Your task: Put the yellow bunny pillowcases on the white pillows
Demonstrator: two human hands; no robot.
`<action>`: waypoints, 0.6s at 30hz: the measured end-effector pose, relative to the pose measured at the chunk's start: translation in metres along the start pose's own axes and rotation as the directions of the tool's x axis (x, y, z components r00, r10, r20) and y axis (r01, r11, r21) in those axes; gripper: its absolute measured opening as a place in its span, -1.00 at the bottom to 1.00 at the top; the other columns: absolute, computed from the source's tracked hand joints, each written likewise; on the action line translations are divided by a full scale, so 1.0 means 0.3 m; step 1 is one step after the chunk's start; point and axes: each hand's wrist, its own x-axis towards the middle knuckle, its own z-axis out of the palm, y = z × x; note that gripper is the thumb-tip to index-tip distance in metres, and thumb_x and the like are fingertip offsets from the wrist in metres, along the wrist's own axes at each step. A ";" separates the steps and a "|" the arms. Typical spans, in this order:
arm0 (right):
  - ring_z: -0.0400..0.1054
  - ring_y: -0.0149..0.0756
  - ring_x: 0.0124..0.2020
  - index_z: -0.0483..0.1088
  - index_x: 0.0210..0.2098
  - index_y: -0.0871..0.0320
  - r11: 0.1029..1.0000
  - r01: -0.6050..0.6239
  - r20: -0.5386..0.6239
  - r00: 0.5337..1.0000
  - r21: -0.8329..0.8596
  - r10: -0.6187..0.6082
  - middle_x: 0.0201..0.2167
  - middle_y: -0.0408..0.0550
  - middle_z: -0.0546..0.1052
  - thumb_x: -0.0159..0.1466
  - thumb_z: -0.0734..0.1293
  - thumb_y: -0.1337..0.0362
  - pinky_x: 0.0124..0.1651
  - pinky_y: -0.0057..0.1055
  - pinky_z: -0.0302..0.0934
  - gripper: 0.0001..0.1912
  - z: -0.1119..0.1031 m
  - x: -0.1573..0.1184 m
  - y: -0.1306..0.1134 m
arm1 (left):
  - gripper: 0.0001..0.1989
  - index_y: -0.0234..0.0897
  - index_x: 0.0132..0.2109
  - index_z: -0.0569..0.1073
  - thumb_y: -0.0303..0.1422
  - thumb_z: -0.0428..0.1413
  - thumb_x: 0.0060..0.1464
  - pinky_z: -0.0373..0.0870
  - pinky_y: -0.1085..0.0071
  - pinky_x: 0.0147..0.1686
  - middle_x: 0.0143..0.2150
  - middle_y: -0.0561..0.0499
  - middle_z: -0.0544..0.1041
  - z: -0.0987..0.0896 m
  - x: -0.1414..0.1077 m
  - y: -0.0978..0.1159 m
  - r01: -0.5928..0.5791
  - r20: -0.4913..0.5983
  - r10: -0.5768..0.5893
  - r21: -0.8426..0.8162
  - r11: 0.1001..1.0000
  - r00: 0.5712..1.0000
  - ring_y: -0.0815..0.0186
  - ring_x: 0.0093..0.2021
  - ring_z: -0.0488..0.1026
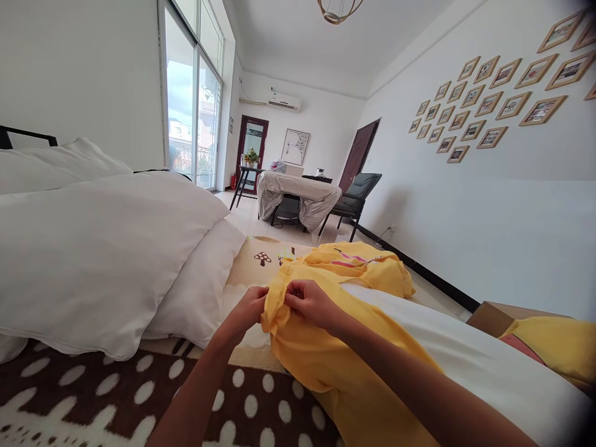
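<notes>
A yellow cloth garment (354, 385) with a bunched, gathered edge lies across the bed in front of me. My left hand (251, 305) is closed on the left side of that edge, its fingertips partly hidden by the folds. Just to the right, my right hand (311, 304) pinches the same edge between thumb and fingers. Beyond my hands rests a second yellow piece of clothing (367, 261) with a pink print. Underneath is a cream and brown patterned blanket (251, 397). A smooth white surface (447, 338) extends to the right of the garment.
White pillows (102, 248) are piled at the left. At the lower right stands a cardboard box (493, 316) beside more yellow fabric (559, 347). Farther off are a covered table (298, 186) and a dark chair (358, 195). Framed pictures (472, 96) hang on the right wall.
</notes>
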 end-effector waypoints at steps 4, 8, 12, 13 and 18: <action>0.11 -0.50 -0.63 0.31 -0.47 0.18 1.000 0.003 0.065 0.998 0.005 -0.004 -0.65 -0.25 0.28 0.15 0.28 0.15 -0.56 -0.52 -0.01 -0.79 0.002 -0.007 0.001 | -0.75 -0.40 -0.38 0.53 -0.25 0.17 -0.14 0.16 0.52 -0.48 -0.47 0.01 0.46 -0.021 -0.011 0.017 0.053 0.097 -0.049 -0.031 0.998 0.994 0.40 -0.45 0.24; 0.30 -0.44 -0.56 0.39 -0.38 0.20 0.967 0.097 0.137 0.988 -0.234 -0.066 -0.56 -0.16 0.44 0.23 0.19 0.29 -0.46 -0.49 0.18 -0.82 -0.058 0.027 0.014 | -0.77 -0.40 -0.38 0.54 -0.30 0.21 -0.18 0.19 0.53 -0.48 -0.45 0.00 0.49 -0.029 -0.010 0.012 0.085 0.147 -0.071 -0.093 0.992 0.987 0.41 -0.46 0.27; 0.37 -0.32 -0.32 0.46 -0.20 0.23 0.814 0.154 -0.005 0.982 -0.560 -0.189 -0.28 0.01 0.53 0.22 0.16 0.44 -0.19 -0.37 0.23 -0.73 -0.147 0.104 0.041 | -0.81 -0.38 -0.38 0.54 -0.34 0.19 -0.18 0.22 0.52 -0.45 -0.46 0.02 0.50 -0.029 -0.011 0.005 0.137 0.189 -0.115 -0.112 0.984 0.975 0.39 -0.46 0.33; 0.36 -0.29 -0.24 0.45 -0.15 0.24 0.796 0.157 -0.013 0.979 -0.585 -0.203 -0.21 0.05 0.52 0.22 0.16 0.47 -0.11 -0.33 0.21 -0.70 -0.161 0.123 0.049 | -0.82 -0.38 -0.38 0.53 -0.34 0.18 -0.18 0.24 0.51 -0.44 -0.47 0.03 0.49 -0.027 -0.012 0.006 0.152 0.193 -0.130 -0.106 0.983 0.973 0.38 -0.46 0.34; 0.13 -0.08 0.15 0.37 0.08 0.05 0.656 0.245 0.136 0.968 -0.714 -0.213 0.15 0.06 0.33 0.17 0.23 0.49 0.16 -0.05 -0.06 -0.50 -0.150 0.203 0.084 | -0.85 -0.37 -0.50 0.46 -0.34 0.15 -0.22 0.21 0.48 -0.48 -0.57 0.07 0.41 -0.011 -0.014 0.014 0.198 0.083 -0.198 0.016 0.980 0.977 0.33 -0.48 0.36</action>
